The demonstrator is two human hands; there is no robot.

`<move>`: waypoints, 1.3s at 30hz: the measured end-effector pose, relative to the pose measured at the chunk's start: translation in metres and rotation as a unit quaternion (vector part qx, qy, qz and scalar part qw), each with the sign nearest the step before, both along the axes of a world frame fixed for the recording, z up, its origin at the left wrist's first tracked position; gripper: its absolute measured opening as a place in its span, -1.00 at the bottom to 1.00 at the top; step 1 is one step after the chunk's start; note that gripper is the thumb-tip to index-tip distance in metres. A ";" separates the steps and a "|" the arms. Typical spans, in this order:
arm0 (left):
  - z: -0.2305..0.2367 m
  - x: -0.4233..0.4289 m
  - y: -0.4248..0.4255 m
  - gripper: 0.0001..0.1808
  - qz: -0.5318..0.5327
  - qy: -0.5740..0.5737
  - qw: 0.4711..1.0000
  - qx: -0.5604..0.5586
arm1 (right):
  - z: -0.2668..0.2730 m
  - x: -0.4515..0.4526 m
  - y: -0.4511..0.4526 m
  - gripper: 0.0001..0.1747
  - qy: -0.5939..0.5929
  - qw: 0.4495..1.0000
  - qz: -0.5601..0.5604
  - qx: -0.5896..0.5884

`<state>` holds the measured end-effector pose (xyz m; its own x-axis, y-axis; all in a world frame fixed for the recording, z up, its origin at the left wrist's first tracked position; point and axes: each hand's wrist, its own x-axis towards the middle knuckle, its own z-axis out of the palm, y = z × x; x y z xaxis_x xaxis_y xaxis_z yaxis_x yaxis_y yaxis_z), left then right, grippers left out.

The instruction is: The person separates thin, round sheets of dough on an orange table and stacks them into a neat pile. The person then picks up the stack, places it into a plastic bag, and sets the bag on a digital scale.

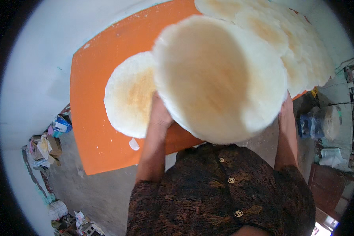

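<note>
A large, thin round flatbread (206,76), pale at the rim and browned in the middle, is raised in front of my chest and slightly blurred. My left hand (161,110) grips its left edge, and my right hand (285,103) has hold of the right edge. The fingers of both hands are mostly hidden behind it. Below and to the left, a second round flatbread (129,97) lies on the orange tabletop (91,88), partly covered by the held one. At the upper right, several more flatbreads (309,50) overlap in a spread-out pile.
A small white scrap (134,144) lies near the table's front edge. Boxes and bags (45,147) stand against the left wall, with more clutter (79,224) at the lower left. On the right are a blue plastic crate (305,126) and a brown cabinet (326,185).
</note>
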<state>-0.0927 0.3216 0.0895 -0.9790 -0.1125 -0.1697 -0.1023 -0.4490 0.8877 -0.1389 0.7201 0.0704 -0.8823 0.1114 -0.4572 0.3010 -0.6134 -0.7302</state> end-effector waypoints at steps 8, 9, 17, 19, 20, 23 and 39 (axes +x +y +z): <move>-0.002 0.024 -0.209 -0.45 0.102 0.038 0.992 0.066 | 0.018 -0.052 -0.207 -0.65 0.114 0.969 0.195 -0.104; 0.003 0.027 -0.220 -0.44 0.128 0.021 0.987 0.090 | 0.023 -0.053 -0.233 -0.65 0.089 0.979 0.172 -0.069; -0.109 0.037 -0.306 -0.43 0.065 -0.081 0.988 0.114 | -0.060 -0.048 -0.328 -0.61 -0.005 0.979 0.200 0.026; -0.132 0.043 -0.308 -0.45 0.059 -0.052 0.989 0.125 | -0.062 -0.048 -0.328 -0.60 0.005 0.974 0.226 0.025; -0.140 0.042 -0.314 -0.50 0.083 -0.068 0.980 0.165 | -0.061 -0.052 -0.328 -0.60 0.006 0.971 0.238 0.041; -0.128 0.044 -0.306 -0.55 0.083 -0.056 0.981 0.167 | -0.061 -0.049 -0.324 -0.58 -0.004 0.971 0.231 0.059; -0.076 0.058 -0.319 -0.32 0.211 -0.082 0.974 0.027 | -0.050 -0.057 -0.282 -0.34 -0.050 0.963 0.204 0.167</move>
